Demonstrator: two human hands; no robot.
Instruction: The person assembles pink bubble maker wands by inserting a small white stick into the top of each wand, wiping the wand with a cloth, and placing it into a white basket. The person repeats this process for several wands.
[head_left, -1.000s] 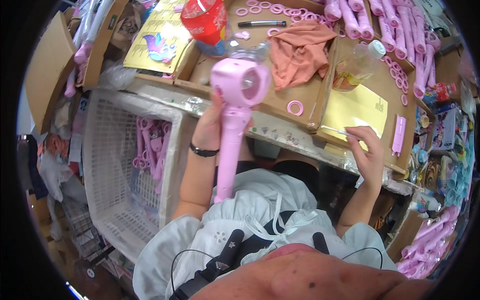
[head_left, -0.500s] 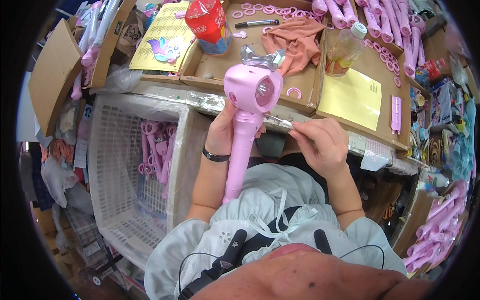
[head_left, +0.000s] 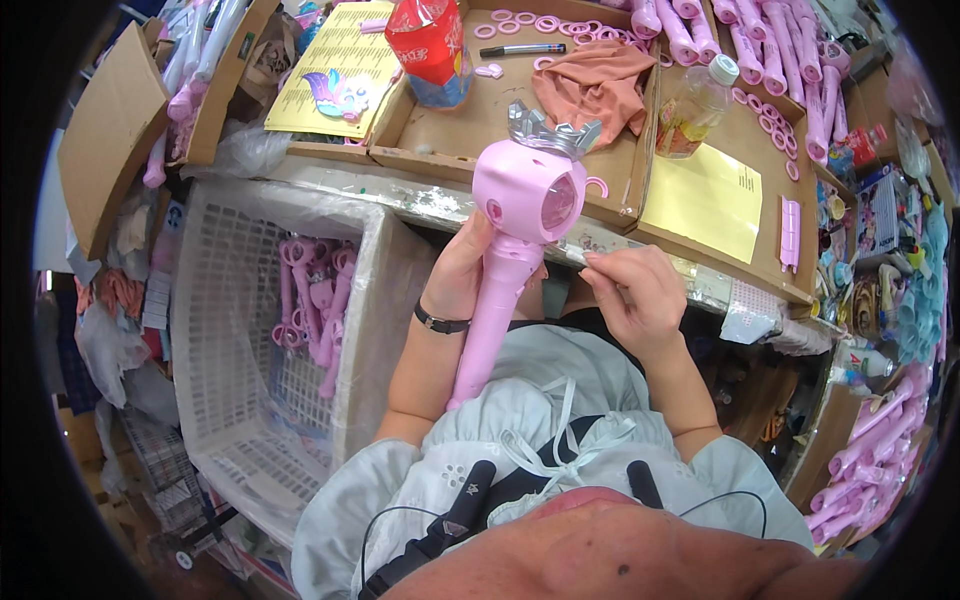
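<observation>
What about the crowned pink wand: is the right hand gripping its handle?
No, the left hand grips the pink wand by its upper handle, while the right hand pinches a thin whitish item.

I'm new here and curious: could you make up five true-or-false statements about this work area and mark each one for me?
1. The left hand holds a pink plastic wand with a rounded head. True.
2. The right hand is empty. False: it pinches a small whitish thing, too small to identify.
3. A spiky silver crown tops the wand's head. True.
4. The crumpled orange cloth hangs from the left wrist. False: the cloth lies in a shallow brown cardboard tray.
5. A clear, white-capped plastic bottle is to the cloth's right. True.
</observation>
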